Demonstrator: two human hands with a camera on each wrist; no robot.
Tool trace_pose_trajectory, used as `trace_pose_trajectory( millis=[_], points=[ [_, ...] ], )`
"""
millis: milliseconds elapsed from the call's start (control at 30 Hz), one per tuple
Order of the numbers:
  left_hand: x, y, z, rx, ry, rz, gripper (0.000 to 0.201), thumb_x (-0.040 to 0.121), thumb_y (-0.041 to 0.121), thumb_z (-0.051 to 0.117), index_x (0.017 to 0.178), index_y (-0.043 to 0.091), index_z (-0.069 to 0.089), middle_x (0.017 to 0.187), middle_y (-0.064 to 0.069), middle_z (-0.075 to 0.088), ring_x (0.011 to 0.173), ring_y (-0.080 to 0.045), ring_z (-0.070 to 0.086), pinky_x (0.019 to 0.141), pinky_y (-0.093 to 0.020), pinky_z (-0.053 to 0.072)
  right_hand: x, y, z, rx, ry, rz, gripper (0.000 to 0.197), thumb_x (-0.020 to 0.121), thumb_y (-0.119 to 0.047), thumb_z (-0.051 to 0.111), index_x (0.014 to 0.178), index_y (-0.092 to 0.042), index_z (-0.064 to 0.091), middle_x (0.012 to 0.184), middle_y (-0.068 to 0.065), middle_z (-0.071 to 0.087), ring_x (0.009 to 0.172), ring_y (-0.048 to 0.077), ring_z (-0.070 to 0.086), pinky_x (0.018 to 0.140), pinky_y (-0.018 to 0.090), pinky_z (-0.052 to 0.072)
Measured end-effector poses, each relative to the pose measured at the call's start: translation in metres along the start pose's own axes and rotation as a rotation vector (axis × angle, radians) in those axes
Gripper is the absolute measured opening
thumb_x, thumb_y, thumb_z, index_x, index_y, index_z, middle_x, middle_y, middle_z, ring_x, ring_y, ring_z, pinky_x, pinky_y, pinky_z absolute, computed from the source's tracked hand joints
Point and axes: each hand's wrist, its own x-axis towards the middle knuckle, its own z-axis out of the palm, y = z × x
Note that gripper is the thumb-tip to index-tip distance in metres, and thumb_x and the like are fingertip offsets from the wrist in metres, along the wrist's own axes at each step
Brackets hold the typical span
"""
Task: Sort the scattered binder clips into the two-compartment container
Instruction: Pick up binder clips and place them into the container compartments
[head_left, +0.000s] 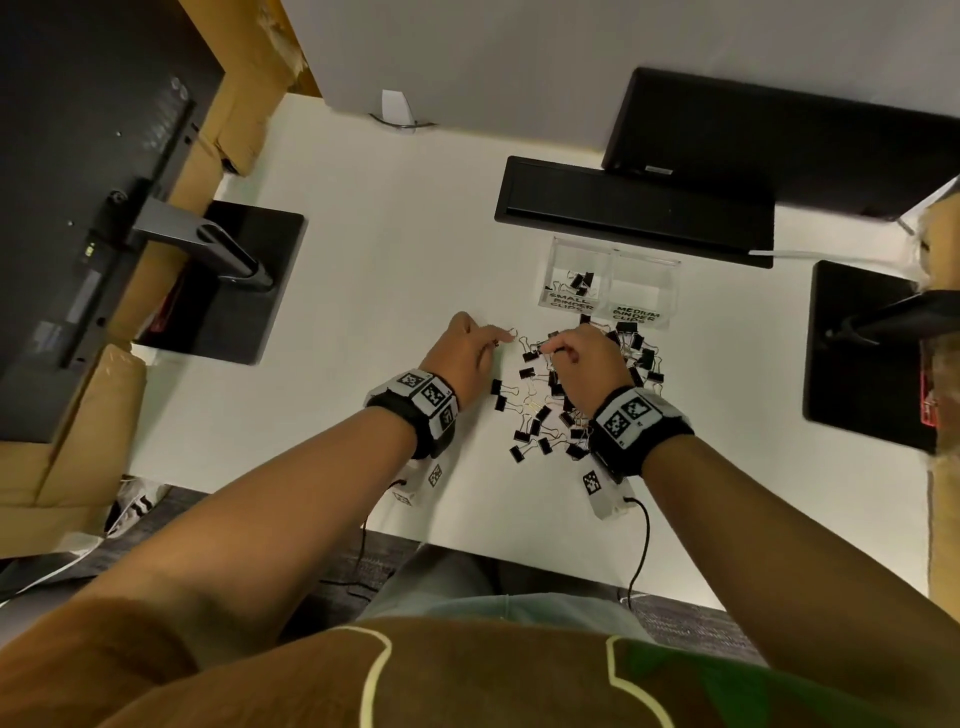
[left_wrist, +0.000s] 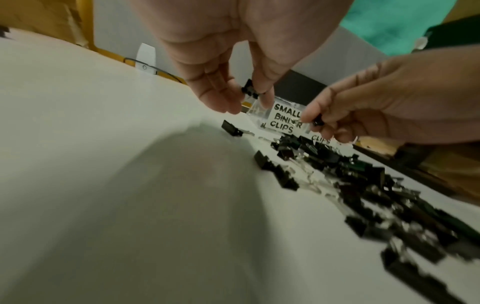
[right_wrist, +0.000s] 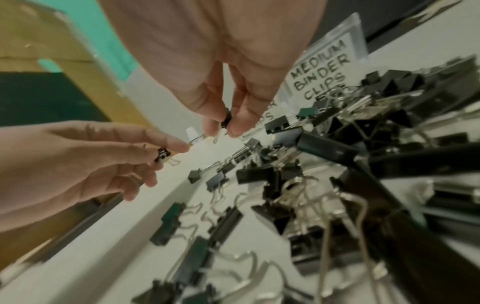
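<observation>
Several black binder clips (head_left: 545, 410) lie scattered on the white desk in front of a clear two-compartment container (head_left: 660, 280). Its left half, labelled small binder clips (left_wrist: 285, 119), holds a few clips (head_left: 581, 280); the right half is labelled medium binder clips (right_wrist: 320, 76). My left hand (head_left: 462, 353) hovers left of the pile and pinches a small black clip (left_wrist: 250, 89) between thumb and fingers. Over the pile's far side, my right hand (head_left: 587, 358) pinches another small black clip (right_wrist: 226, 121).
A black tray (head_left: 634, 208) lies just behind the container, with a dark monitor (head_left: 779, 135) beyond it. Monitor bases stand at the left (head_left: 228, 280) and right (head_left: 862, 358). Cardboard boxes (head_left: 83, 415) flank the desk. Cables trail from both wristbands toward the desk's near edge.
</observation>
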Motion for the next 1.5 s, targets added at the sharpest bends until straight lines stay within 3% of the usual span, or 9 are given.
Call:
trace_pose_trajectory(
  millis=[200, 367, 500, 633, 800, 1067, 1233, 1333, 1500],
  points=[
    [-0.014, -0.006, 0.013, 0.106, -0.11, -0.049, 0.027, 0.089, 0.008, 0.047, 0.113, 0.013, 0.059, 0.106, -0.008, 0.039, 0.071, -0.02, 0.047, 0.07, -0.028, 0.046, -0.001, -0.006, 0.03, -0.242, -0.207, -0.109, 0.029, 0.092, -0.011, 0.05, 0.12, -0.009, 0.057, 0.124, 0.006, 0.046, 0.103, 0.022, 0.056, 0.09, 0.031, 0.048],
    [-0.015, -0.008, 0.024, 0.18, -0.175, -0.029, 0.026, 0.086, 0.015, 0.054, 0.112, 0.018, 0.06, 0.102, -0.004, 0.043, 0.08, -0.021, 0.047, 0.07, -0.033, 0.046, 0.005, -0.004, 0.037, -0.322, -0.235, -0.13, 0.025, 0.092, -0.007, 0.049, 0.114, -0.007, 0.06, 0.122, 0.01, 0.048, 0.115, 0.023, 0.047, 0.094, 0.029, 0.042],
    [-0.01, -0.006, 0.023, 0.304, -0.255, -0.037, 0.025, 0.092, 0.019, 0.048, 0.115, 0.018, 0.057, 0.116, -0.008, 0.046, 0.097, -0.027, 0.052, 0.073, -0.03, 0.04, 0.007, -0.008, 0.027, -0.211, -0.171, -0.102, 0.02, 0.088, -0.012, 0.057, 0.106, -0.008, 0.063, 0.11, 0.008, 0.053, 0.098, 0.021, 0.055, 0.087, 0.031, 0.048],
    [-0.007, -0.004, 0.02, 0.417, -0.314, -0.002, 0.025, 0.095, 0.017, 0.044, 0.119, 0.016, 0.053, 0.128, -0.012, 0.042, 0.106, -0.031, 0.052, 0.078, -0.035, 0.041, 0.017, -0.017, -0.004, 0.058, 0.071, 0.0, 0.011, 0.083, -0.014, 0.064, 0.094, -0.012, 0.065, 0.09, 0.0, 0.055, 0.073, 0.012, 0.054, 0.073, 0.023, 0.05],
    [-0.002, 0.001, 0.017, 0.483, -0.349, 0.027, 0.027, 0.093, 0.013, 0.047, 0.12, 0.015, 0.05, 0.128, -0.014, 0.042, 0.104, -0.033, 0.055, 0.079, -0.038, 0.046, 0.054, -0.018, -0.047, 0.064, 0.221, 0.037, 0.016, 0.085, -0.013, 0.06, 0.1, -0.014, 0.066, 0.095, -0.002, 0.055, 0.079, 0.009, 0.052, 0.079, 0.022, 0.05],
    [0.005, 0.014, 0.017, 0.677, -0.426, 0.233, 0.037, 0.095, 0.013, 0.043, 0.131, 0.007, 0.036, 0.124, -0.018, 0.042, 0.099, -0.033, 0.054, 0.072, -0.039, 0.049, 0.072, -0.012, -0.047, -0.106, 0.106, 0.005, 0.024, 0.091, -0.009, 0.05, 0.11, -0.01, 0.065, 0.12, 0.008, 0.054, 0.107, 0.019, 0.054, 0.083, 0.019, 0.038],
    [0.012, 0.015, 0.017, 0.719, -0.451, 0.263, 0.03, 0.095, 0.011, 0.041, 0.124, 0.002, 0.041, 0.122, -0.018, 0.042, 0.096, -0.033, 0.056, 0.071, -0.039, 0.049, 0.046, -0.01, -0.035, -0.068, 0.053, -0.023, 0.02, 0.091, -0.01, 0.049, 0.1, -0.012, 0.067, 0.103, 0.003, 0.058, 0.086, 0.012, 0.055, 0.082, 0.024, 0.046],
    [0.018, 0.017, 0.014, 0.646, -0.43, 0.235, 0.029, 0.095, 0.013, 0.043, 0.121, 0.001, 0.043, 0.119, -0.018, 0.043, 0.091, -0.033, 0.056, 0.071, -0.04, 0.049, 0.024, 0.001, -0.024, -0.106, -0.069, -0.001, 0.017, 0.09, -0.009, 0.051, 0.097, -0.011, 0.066, 0.092, 0.001, 0.063, 0.065, 0.004, 0.052, 0.069, 0.023, 0.05],
    [0.037, 0.04, -0.002, 0.336, -0.192, 0.193, 0.019, 0.093, 0.016, 0.048, 0.105, 0.002, 0.052, 0.1, -0.012, 0.046, 0.074, -0.024, 0.051, 0.067, -0.034, 0.047, -0.006, 0.013, -0.007, -0.151, -0.151, -0.01, 0.012, 0.086, -0.017, 0.061, 0.096, -0.012, 0.064, 0.091, 0.004, 0.059, 0.084, 0.017, 0.056, 0.087, 0.032, 0.049]
  ],
)
